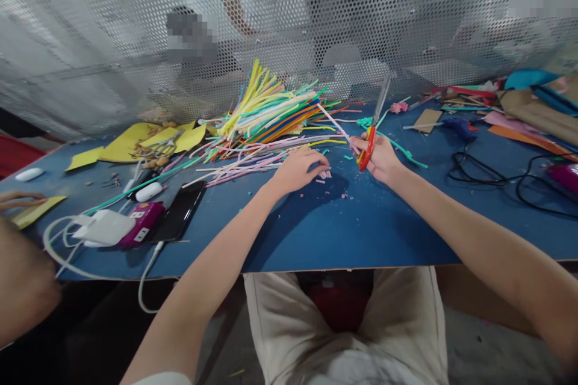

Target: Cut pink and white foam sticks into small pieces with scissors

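My left hand rests low over the blue table, fingers curled and fingertips pressed together on a few short pale pink cut pieces. My right hand is closed round a pair of scissors with red and yellow handles, the blades pointing up and away. The same hand also pinches a long pale pink pipe cleaner, which slants up to the left. Behind both hands lies a big heap of pipe cleaners in yellow, green, orange, blue and other colours.
On the left are a black phone, a purple power strip with white cables, and yellow paper with another pair of scissors. Another person's hand is at the far left. Black cable and craft scraps lie right; perforated metal stands behind.
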The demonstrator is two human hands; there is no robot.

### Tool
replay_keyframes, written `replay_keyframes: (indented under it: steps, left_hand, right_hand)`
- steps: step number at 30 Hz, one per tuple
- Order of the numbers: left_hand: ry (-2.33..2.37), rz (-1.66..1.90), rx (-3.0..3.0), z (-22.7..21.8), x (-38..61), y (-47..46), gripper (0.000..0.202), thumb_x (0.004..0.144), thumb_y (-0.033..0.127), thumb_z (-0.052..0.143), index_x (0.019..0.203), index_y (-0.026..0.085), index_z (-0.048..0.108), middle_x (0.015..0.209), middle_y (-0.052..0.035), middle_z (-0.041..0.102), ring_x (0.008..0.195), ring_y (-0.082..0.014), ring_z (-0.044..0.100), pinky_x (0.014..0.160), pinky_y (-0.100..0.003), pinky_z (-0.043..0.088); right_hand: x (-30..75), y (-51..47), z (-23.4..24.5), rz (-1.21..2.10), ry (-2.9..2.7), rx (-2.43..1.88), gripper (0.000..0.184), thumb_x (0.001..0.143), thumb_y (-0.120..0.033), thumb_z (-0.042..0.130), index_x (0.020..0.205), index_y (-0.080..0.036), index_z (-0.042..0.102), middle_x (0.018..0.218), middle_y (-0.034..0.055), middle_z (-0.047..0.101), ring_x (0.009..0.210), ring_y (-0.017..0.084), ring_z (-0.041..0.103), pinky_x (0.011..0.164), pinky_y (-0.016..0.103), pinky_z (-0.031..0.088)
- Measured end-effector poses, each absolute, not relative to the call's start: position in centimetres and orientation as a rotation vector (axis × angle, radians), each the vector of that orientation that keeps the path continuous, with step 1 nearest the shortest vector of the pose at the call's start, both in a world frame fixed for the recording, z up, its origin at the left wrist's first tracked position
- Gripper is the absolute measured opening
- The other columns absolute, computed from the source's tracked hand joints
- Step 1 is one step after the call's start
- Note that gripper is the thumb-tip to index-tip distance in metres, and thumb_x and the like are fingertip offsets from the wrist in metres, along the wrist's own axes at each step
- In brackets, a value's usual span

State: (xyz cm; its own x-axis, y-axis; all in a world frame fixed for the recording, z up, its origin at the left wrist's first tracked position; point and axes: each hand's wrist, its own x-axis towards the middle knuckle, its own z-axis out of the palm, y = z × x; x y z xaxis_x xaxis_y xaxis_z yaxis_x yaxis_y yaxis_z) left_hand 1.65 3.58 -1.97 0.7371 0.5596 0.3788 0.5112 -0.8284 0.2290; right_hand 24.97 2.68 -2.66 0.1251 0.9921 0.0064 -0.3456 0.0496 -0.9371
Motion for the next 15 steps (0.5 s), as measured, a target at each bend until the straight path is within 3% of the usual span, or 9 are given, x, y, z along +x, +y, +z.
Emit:
replay_keyframes:
  steps: [8, 15]
  left_hand:
    - [0.768, 0.375, 2.7, -1.2, -0.1, 4.5, 0.022, 0.094, 0.045, 0.064, 0.099, 0.026, 0.075, 0.1, 0.0004, 0.077, 0.089, -0.0155, 0.069, 0.08, -0.026, 0.046]
    - [0.742, 0.305, 2.709, -2.0, -0.2, 4.7, 0.023, 0.094, 0.045, 0.064, 0.098, 0.025, 0.075, 0.102, -0.0032, 0.072, 0.094, -0.0171, 0.067, 0.086, -0.028, 0.047]
  right_hand:
    - [25.5, 3.5, -3.2, 1.204, -0.85, -1.0, 0.054, 0.056, -0.034, 0.093, 0.077, -0.025, 0.044, 0.074, -0.0028, 0.06, 0.066, 0.012, 0.057, 0.057, 0.028, 0.046]
    - [25.8, 3.9, -3.4, 1.136, -0.909, -1.053, 0.052, 0.06, -0.04, 0.089, 0.075, -0.026, 0.041, 0.076, -0.0017, 0.061, 0.064, 0.013, 0.057, 0.053, 0.029, 0.046]
